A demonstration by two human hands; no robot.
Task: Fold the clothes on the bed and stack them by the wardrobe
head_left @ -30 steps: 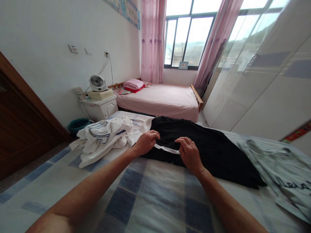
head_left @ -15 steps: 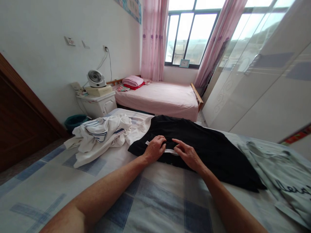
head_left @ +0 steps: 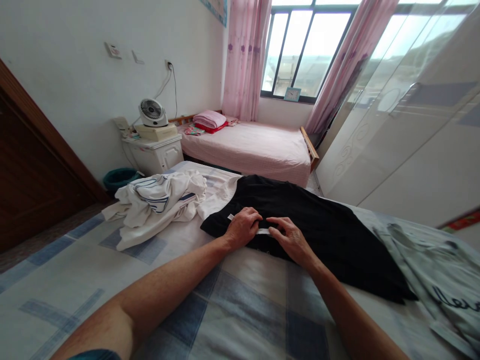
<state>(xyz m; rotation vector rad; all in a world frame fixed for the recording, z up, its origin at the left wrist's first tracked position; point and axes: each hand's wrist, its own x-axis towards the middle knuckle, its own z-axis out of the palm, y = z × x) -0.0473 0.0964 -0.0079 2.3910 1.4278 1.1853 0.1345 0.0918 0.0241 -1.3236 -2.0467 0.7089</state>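
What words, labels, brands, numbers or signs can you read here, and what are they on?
No text reads clearly.
Pale garment, right: dark script, cut off by the picture's edge, not legible for certain.
Small clock: dial marks too small.
Small white tag on the black garment: no print legible.
Wall poster, top: cut off, unreadable.
Red strip, far right: too blurred.

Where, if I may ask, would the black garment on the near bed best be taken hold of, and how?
I'd pinch the black garment by both ends of its near edge, coming from the camera side. It lies low across the near bed, so its middle probably offers little to grip, while that edge faces the camera and its right end narrows to a point.
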